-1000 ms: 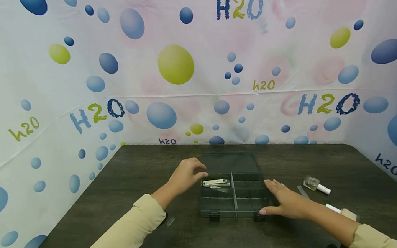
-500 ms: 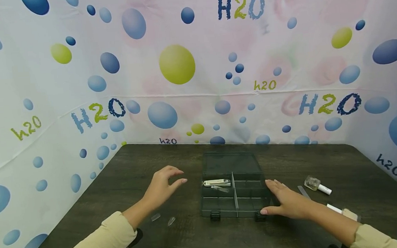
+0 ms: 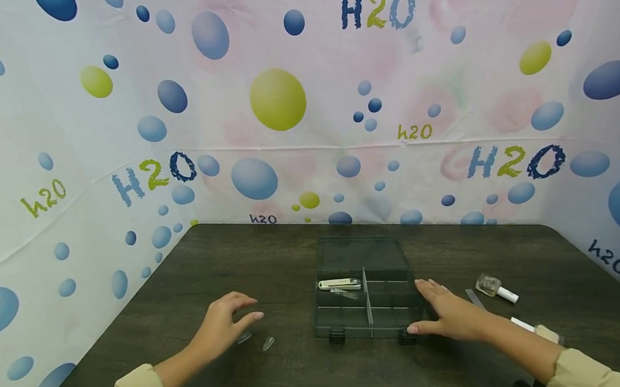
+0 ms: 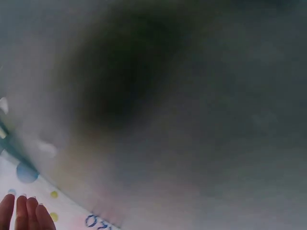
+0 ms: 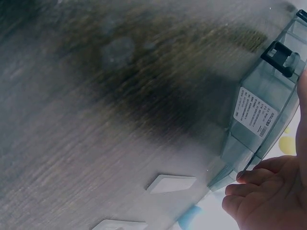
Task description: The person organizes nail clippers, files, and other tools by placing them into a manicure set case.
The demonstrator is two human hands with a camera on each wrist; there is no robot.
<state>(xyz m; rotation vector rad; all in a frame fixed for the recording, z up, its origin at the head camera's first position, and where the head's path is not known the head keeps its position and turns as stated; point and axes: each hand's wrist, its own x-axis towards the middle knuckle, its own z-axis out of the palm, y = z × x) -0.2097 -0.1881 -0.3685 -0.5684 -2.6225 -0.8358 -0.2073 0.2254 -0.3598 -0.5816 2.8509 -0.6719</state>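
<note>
A translucent dark plastic organizer box (image 3: pixel 343 320) with dividers stands on the table, its lid (image 3: pixel 361 254) lying back. Inside, the back left compartment holds a nail clipper (image 3: pixel 339 284) and a small clear piece (image 3: pixel 344 293). My right hand (image 3: pixel 450 314) rests against the box's right side, fingers extended along it and thumb at the front corner by a latch (image 3: pixel 407 336). Left of the box, my left hand (image 3: pixel 219 323) hovers with nothing in it, thumb apart from loosely bent fingers. Close by lie two small clear nail tips, one (image 3: pixel 268 343) in full view, the other (image 3: pixel 244 338) just under the thumb.
To the right of the right hand lie a nail polish bottle (image 3: pixel 488 285) with a white cap and a thin grey nail file (image 3: pixel 474 298). Another white-capped bottle (image 3: pixel 546 334) is partly behind the right forearm. A printed curtain (image 3: pixel 278 130) closes off the table's back and sides.
My left hand has moved away from the box, left and toward me, to beside the nail tips. The right hand has stayed on the box.
</note>
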